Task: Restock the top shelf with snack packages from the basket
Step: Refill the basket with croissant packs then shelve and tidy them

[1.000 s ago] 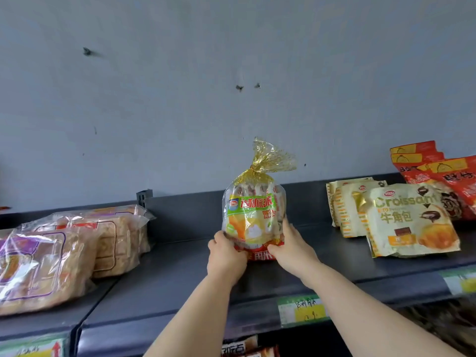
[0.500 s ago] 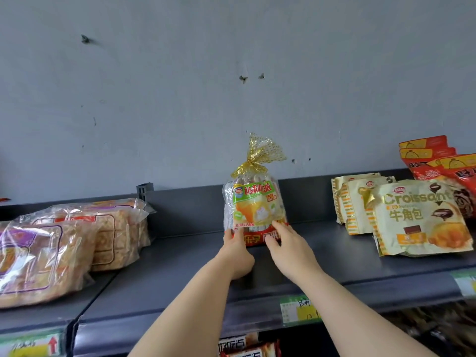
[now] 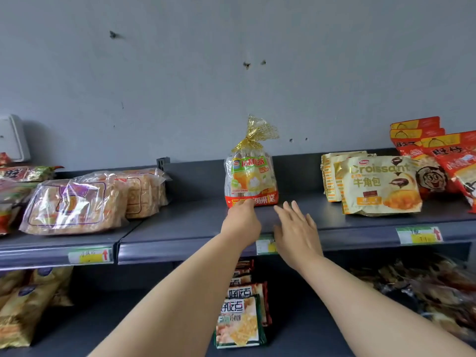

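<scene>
Where the top shelf (image 3: 195,222) is backed by wall (image 3: 257,86), the gold-tied snack bag (image 3: 251,180) is stood upright; its red base is touched by the left hand (image 3: 240,222), fingers loose; the right hand (image 3: 296,228) is spread just beside, nothing gripped.

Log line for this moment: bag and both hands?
bag: gold-tied snack bag upright on top shelf | left hand: fingertips touch bag base | right hand: open, off bag | beside: croissant packs, apart
</scene>
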Available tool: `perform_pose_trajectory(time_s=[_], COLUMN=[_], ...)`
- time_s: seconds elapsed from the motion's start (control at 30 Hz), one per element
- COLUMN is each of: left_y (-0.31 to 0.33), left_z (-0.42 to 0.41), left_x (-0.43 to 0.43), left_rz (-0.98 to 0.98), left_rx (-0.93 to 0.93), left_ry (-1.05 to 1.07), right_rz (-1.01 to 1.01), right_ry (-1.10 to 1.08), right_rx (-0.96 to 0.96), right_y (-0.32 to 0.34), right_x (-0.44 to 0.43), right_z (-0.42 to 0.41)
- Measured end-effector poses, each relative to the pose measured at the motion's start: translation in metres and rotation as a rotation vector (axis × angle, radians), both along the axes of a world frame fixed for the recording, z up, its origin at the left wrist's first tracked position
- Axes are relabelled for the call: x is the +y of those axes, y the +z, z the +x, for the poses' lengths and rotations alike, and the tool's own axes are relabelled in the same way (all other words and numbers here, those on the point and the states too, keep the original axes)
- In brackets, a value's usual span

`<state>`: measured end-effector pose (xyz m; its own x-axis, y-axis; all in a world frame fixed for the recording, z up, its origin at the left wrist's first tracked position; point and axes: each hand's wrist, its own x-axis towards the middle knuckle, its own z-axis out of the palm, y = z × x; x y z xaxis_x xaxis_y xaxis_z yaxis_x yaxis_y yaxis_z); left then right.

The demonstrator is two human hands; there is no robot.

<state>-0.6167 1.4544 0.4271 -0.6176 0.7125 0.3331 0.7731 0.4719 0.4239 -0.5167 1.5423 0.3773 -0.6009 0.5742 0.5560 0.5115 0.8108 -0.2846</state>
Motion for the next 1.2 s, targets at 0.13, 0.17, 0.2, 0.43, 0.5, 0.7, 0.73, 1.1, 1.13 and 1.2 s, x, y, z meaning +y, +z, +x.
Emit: perform_pose_trajectory(time_s=[0.13, 0.17, 0.2, 0.43, 0.5, 0.7, 0.73, 1.1, 1.13, 1.2], left_y=[-0.01, -0.015, -0.021, -0.08, -0.102, -0.179, -0.191, -0.306, -0.315, -0.333], left_z=[0.037, 0.048, 0.059, 0.127, 0.14, 0.164, 0.167, 0.18, 0.177, 0.169], left_x=[-0.024, -0.031, -0.037, -0.081, -0.095, -0.142, -0.15, -0.185, -0.185, -0.185], left_rz=[-0.067, -0.074, -0.073, -0.294, -0.377, -0.647, -0.684, -0.892, -0.897, -0.882], left_rx=[0.095, 0.099, 0.095, 0.107, 0.102, 0.051, 0.024, -0.335, -0.385, -0.471], left_ry=[0.055, 0.062, 0.069, 0.102, 0.106, 0.126, 0.13, 0.126, 0.141, 0.155], right_rz=[-0.019, -0.024, -0.028, -0.102, -0.125, -0.197, -0.207, -0.408, -0.414, -0.438], right_ry=[-0.006, -0.002, 0.001, 0.044, 0.065, 0.133, 0.139, 0.177, 0.175, 0.175], right_rx=[-0.098, -0.109, -0.124, -0.282, -0.33, -0.504, -0.532, -0.779, -0.799, -0.839], right_y=[-0.011, -0.015, -0.019, -0.061, -0.08, -0.147, -0.159, -0.25, -0.256, -0.265], right_x=[-0.01, -0.013, -0.016, -0.045, -0.055, -0.089, -0.093, -0.116, -0.117, -0.118], right_z=[0.052, 0.066, 0.08, 0.158, 0.174, 0.209, 0.214, 0.231, 0.229, 0.222])
